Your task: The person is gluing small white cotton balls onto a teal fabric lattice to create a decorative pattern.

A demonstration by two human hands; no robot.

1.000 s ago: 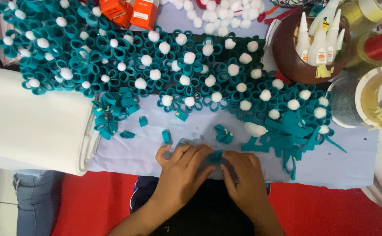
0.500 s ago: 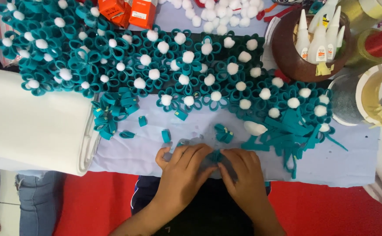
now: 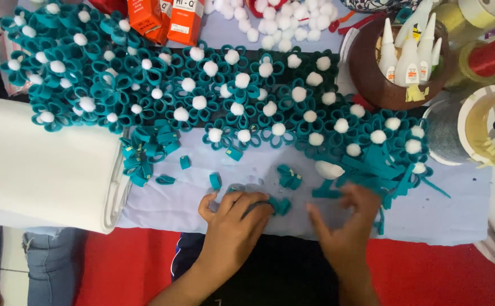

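Two hands work at the lower centre: the left hand (image 3: 233,221) presses curled fingers on a teal felt piece (image 3: 280,205) (partly hidden), while the right hand (image 3: 346,224), fingers spread, reaches teal strips (image 3: 372,170) centre right.

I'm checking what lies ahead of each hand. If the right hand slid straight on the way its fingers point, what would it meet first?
Most likely the pile of loose teal strips: the right hand points up-table, its fingertips already at the pile's edge.
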